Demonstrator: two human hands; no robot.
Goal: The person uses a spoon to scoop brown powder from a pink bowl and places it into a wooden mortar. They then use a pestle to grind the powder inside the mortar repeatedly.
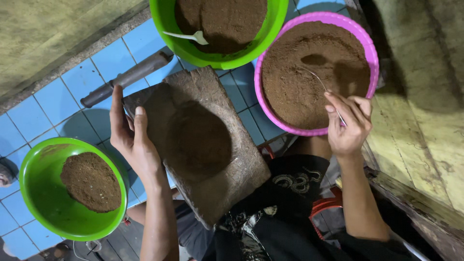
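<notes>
While brown powder fills bowls all round, scene reads so: green bowl (pixel 34 193) far left on blue tiled floor (pixel 53 99), dark mound inside. Left hand (pixel 129 137) grips edge of worn wooden board (pixel 208 145), fingers closed on rim; board slanted, dished, stained dark at centre. Second green bowl (pixel 164 19) top, white spoon (pixel 186 36) in powder. Right hand (pixel 349 123), fingers pinched on thin metal spoon (pixel 316 77), tip dug into fine powder in pink bowl (pixel 367 48).

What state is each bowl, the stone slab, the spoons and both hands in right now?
Pink bowl: nearly full of brown powder.
Top green bowl: part-filled, white spoon resting inside.
Left green bowl: small mound.
Stone slab: tilted, bare.
Left hand: gripping slab edge.
Right hand: holding metal spoon.
</notes>
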